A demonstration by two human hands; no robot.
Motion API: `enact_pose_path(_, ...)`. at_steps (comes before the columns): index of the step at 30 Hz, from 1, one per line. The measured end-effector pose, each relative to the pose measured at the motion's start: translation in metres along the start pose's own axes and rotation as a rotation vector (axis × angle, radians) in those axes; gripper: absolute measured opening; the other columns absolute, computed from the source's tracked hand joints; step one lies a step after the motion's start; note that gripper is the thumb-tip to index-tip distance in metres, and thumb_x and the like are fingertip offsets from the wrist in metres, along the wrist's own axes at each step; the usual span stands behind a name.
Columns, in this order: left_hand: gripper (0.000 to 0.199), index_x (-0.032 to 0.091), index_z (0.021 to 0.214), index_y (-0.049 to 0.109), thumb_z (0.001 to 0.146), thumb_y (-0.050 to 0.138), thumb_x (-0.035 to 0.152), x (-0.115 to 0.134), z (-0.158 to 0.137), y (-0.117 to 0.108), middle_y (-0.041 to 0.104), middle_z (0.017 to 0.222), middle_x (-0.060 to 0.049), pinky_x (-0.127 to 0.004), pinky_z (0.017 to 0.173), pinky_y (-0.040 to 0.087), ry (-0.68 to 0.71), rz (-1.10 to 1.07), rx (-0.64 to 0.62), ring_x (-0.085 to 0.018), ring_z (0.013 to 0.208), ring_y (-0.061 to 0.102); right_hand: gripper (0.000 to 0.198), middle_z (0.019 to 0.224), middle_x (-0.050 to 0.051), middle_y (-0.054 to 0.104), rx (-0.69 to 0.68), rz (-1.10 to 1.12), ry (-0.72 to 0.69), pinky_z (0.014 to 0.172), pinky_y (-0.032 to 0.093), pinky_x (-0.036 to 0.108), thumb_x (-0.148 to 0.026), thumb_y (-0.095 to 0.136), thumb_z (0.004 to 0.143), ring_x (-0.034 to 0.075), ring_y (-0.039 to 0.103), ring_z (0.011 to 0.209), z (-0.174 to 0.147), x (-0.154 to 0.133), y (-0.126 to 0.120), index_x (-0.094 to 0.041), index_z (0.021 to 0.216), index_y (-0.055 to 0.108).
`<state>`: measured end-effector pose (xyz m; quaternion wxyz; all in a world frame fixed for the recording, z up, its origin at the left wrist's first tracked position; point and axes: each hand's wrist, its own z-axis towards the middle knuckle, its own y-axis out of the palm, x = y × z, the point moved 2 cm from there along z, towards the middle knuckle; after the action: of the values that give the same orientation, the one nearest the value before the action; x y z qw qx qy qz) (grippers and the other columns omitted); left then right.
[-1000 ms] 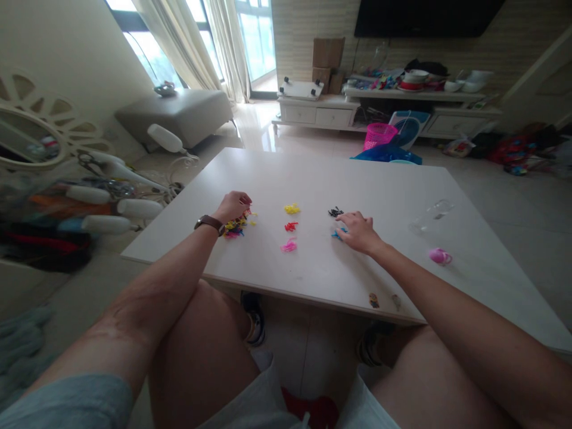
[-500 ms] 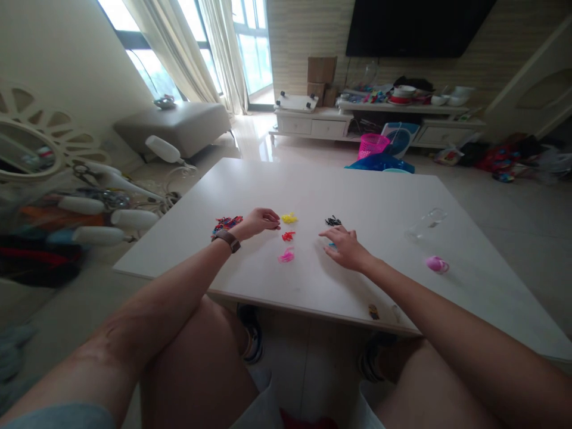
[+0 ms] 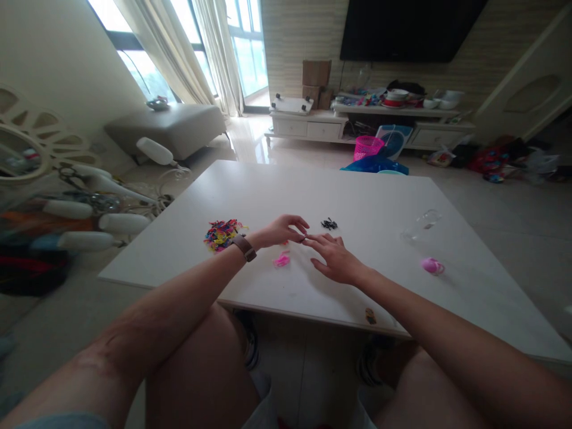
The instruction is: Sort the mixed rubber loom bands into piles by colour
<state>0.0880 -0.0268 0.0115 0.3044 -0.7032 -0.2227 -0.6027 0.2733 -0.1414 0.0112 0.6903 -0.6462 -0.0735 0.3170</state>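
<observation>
My left hand (image 3: pixel 285 230) is over the middle of the table, thumb and fingers curled into a pinch. A tiny dark thing shows at its fingertips, too small to name. The fingertips of my right hand (image 3: pixel 335 259) meet it there; its fingers are stretched out and its thumb stands apart. Below my left hand lies a small heap of pink thin pieces (image 3: pixel 282 259), with a bit of orange-red pieces (image 3: pixel 285 243) showing above it. Black pieces (image 3: pixel 329 224) lie just beyond my right hand. A larger mixed-colour heap (image 3: pixel 222 233) is by my left wrist.
On the white table (image 3: pixel 268 185), a clear bottle-like container (image 3: pixel 422 226) and a pink-purple rounded object (image 3: pixel 432 266) stand to the right. A small yellow-brown figure (image 3: pixel 370 316) lies at the near edge. Lamp arms (image 3: pixel 154 152) reach close to the table's left side.
My left hand has moved right and my right hand slightly left, so their fingertips now meet. The yellow pieces are no longer seen in the middle, while more yellow shows in the mixed heap.
</observation>
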Motion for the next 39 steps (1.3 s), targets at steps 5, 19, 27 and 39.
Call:
enact_pose_path(5, 0.042, 0.013, 0.106, 0.07, 0.068, 0.085, 0.024, 0.001, 0.001, 0.004, 0.071, 0.102, -0.009, -0.025, 0.067, 0.054, 0.019, 0.003, 0.002, -0.013, 0.075, 0.068, 0.047, 0.15, 0.014, 0.051, 0.023, -0.006, -0.003, 0.097, 0.036, 0.048, -0.024, 0.053, 0.094, 0.031, 0.044, 0.134, 0.0, -0.001, -0.002, -0.023, 0.142, 0.051)
enact_pose_path(19, 0.038, 0.013, 0.102, 0.07, 0.068, 0.084, 0.024, -0.001, -0.008, 0.006, 0.074, 0.093, -0.009, -0.028, 0.07, 0.056, -0.033, 0.056, -0.029, -0.015, 0.075, 0.068, 0.046, 0.137, 0.012, 0.062, 0.01, 0.032, -0.069, 0.096, 0.035, 0.045, -0.02, 0.051, 0.095, 0.029, 0.05, 0.125, -0.002, -0.002, 0.002, -0.024, 0.14, 0.054)
enact_pose_path(27, 0.025, 0.012, 0.092, 0.071, 0.067, 0.076, 0.016, -0.011, -0.007, -0.008, 0.073, 0.081, -0.006, -0.026, 0.061, 0.051, -0.084, 0.323, 0.015, -0.015, 0.066, 0.067, 0.04, 0.133, 0.013, 0.065, 0.024, 0.026, -0.075, 0.093, 0.035, 0.044, -0.021, 0.052, 0.095, 0.029, 0.051, 0.123, -0.001, 0.0, 0.003, -0.021, 0.134, 0.059)
enact_pose_path(39, 0.021, 0.014, 0.081, 0.075, 0.062, 0.069, 0.009, -0.016, -0.014, -0.012, 0.074, 0.07, -0.003, -0.023, 0.059, 0.044, -0.078, 0.673, -0.109, -0.016, 0.064, 0.066, 0.038, 0.132, 0.013, 0.065, 0.031, 0.033, -0.069, 0.092, 0.034, 0.043, -0.02, 0.052, 0.093, 0.028, 0.052, 0.122, -0.002, 0.003, 0.005, -0.021, 0.131, 0.061)
